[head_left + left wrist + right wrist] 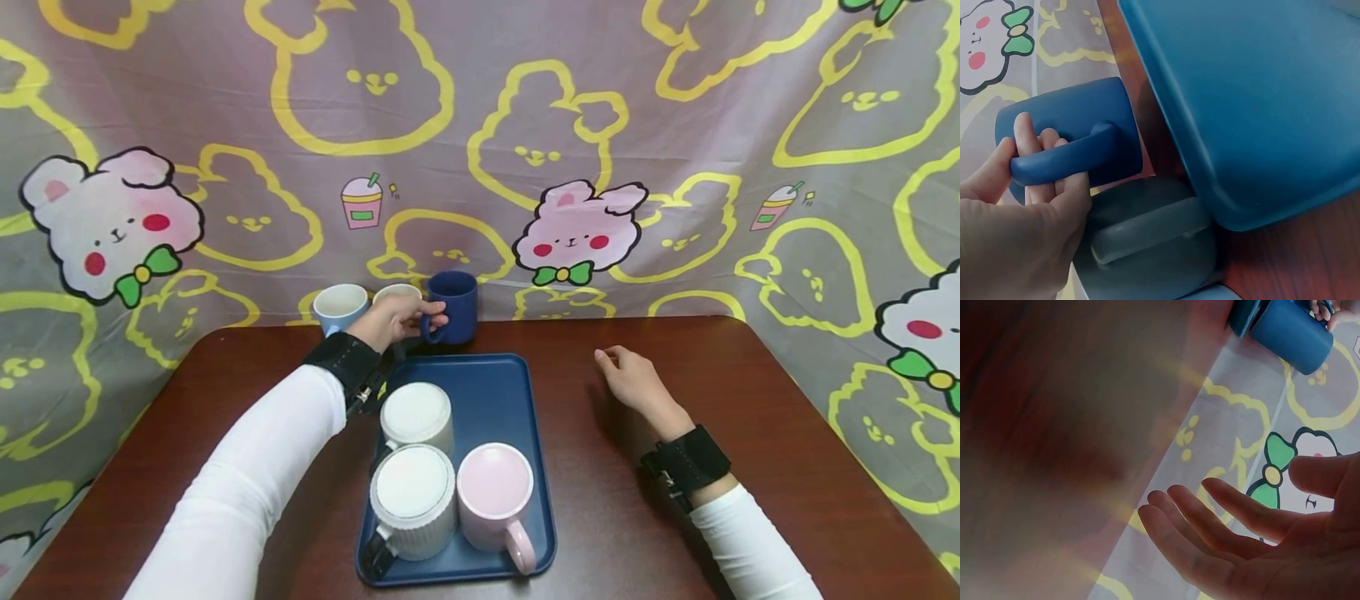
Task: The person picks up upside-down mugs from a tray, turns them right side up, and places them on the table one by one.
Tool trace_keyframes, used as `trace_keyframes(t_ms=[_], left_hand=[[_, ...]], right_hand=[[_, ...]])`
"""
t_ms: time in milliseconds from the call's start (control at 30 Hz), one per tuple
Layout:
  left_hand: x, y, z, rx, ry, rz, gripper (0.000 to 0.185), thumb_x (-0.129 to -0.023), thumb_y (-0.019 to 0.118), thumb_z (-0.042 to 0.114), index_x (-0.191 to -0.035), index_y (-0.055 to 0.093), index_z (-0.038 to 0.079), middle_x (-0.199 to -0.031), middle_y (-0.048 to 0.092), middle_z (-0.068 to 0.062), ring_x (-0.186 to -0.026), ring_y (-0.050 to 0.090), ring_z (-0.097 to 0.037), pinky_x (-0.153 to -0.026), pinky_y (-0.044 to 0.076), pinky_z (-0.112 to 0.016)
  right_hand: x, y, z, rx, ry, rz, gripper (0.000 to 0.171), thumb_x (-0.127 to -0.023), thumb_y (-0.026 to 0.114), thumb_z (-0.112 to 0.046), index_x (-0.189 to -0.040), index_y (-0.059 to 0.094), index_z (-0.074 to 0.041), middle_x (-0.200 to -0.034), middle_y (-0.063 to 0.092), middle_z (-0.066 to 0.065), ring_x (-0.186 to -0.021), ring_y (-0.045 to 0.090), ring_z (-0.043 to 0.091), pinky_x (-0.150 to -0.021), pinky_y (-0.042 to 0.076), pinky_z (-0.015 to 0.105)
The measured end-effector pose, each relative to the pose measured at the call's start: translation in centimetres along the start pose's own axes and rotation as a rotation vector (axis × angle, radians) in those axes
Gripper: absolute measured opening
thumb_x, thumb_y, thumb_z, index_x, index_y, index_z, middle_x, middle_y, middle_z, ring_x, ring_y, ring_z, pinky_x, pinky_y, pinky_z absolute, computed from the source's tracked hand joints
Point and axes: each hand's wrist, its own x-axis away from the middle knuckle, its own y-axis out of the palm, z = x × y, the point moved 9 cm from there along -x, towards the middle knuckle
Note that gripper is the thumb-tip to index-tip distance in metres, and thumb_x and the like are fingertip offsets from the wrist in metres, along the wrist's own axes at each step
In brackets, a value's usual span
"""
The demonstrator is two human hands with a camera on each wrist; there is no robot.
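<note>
A grey curtain [442, 187] printed with yellow outlines and cartoon rabbits hangs behind a dark red-brown surface [585, 500]. On it lies a blue tray [487, 392]. A person's left hand [397, 318] reaches past the tray's far end, its fingers clamped on a mug handle; the right hand [636, 383] holds nothing, fingers loosely bent and slightly apart. On the tray, a far white mug [417, 414], a near white mug [414, 504] and a pink mug [491, 508] appear bottom-up. The held dark blue mug [459, 310] is just beyond the tray, beside a grey-green mug [1147, 272]; a light blue mug [336, 310] is farther left. The held mug is upright, long axis vertical, handle [1063, 160] pointing left and towards the person. It is probably ceramic: stiff, fairly heavy, smooth and breakable, best gripped by that handle.
</note>
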Motion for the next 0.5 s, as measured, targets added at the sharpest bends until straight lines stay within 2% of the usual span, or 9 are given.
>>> trace_keyframes(t_ms=[233,333,500], left_hand=[[-0.19,-0.02,-0.57,0.000,0.010,-0.033,0.022,-0.095,0.056,0.016,-0.074,0.063,0.012,-0.056,0.067,0.001,-0.059,0.063,-0.008,-0.075,0.050,-0.023],[-0.19,0.09,-0.73,-0.019,0.029,-0.037,0.022,-0.095,0.056,0.015,-0.074,0.063,0.012,-0.056,0.066,0.002,-0.059,0.063,-0.007,-0.072,0.050,-0.021],[-0.02,0.14,-0.95,-0.034,0.066,-0.003,0.018,-0.093,0.059,0.014,-0.076,0.063,0.011,-0.056,0.067,0.002,-0.059,0.063,-0.007,-0.071,0.050,-0.022]], right_hand=[[0.03,-0.04,0.47,0.005,0.002,-0.003,0.051,-0.103,0.036,-0.033,-0.133,0.045,0.008,-0.129,0.054,0.027,-0.120,0.050,0.041,-0.097,0.043,0.051],[0.05,-0.07,0.52,0.008,-0.003,0.002,0.051,-0.103,0.036,-0.033,-0.133,0.045,0.008,-0.128,0.054,0.027,-0.119,0.051,0.041,-0.097,0.043,0.051],[0.03,-0.02,0.44,0.011,-0.011,0.008,0.052,-0.102,0.036,-0.033,-0.132,0.045,0.008,-0.128,0.055,0.028,-0.119,0.051,0.042,-0.096,0.043,0.052]])
